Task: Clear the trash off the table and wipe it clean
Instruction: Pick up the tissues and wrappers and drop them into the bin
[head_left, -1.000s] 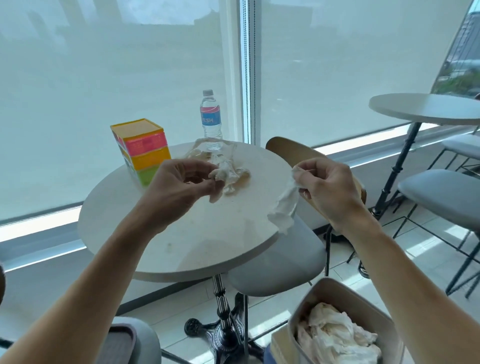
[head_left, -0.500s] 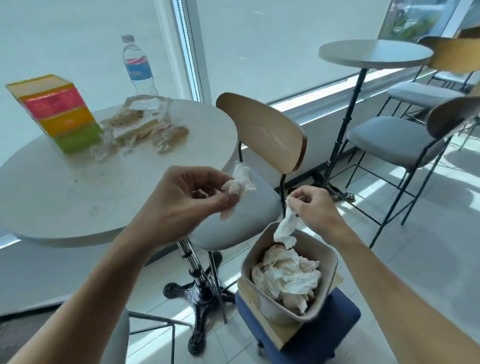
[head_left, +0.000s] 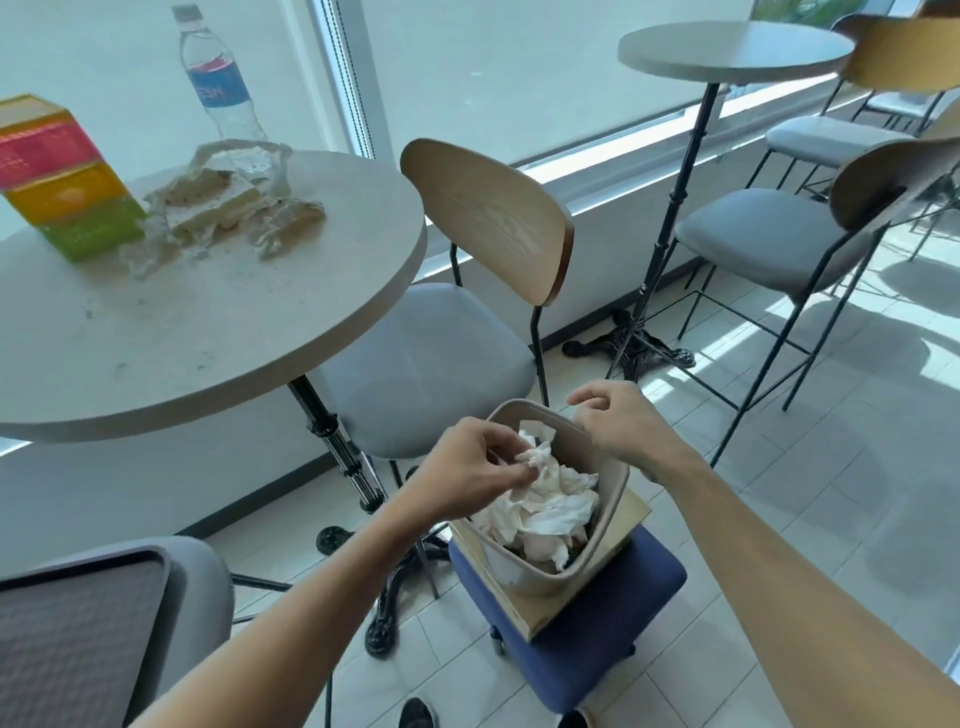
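Disposal stage. The left hand (head_left: 470, 470) pinches a crumpled tissue (head_left: 535, 460) between its fingertips, just above the heap of used tissues in the bin (head_left: 605, 525). The right hand (head_left: 621, 423) hovers over the bin's far rim, its fingers loosely curled around nothing. The bin sits tilted on a box atop a blue stool (head_left: 597, 639); a careless push could likely tip it and spill the heap onto the floor. The heap rides high, so the tissue may roll off. Clear plastic wrappers (head_left: 228, 213) and crumbs remain on the table (head_left: 218, 332), beside the coloured box (head_left: 62, 176) and water bottle (head_left: 221, 88).
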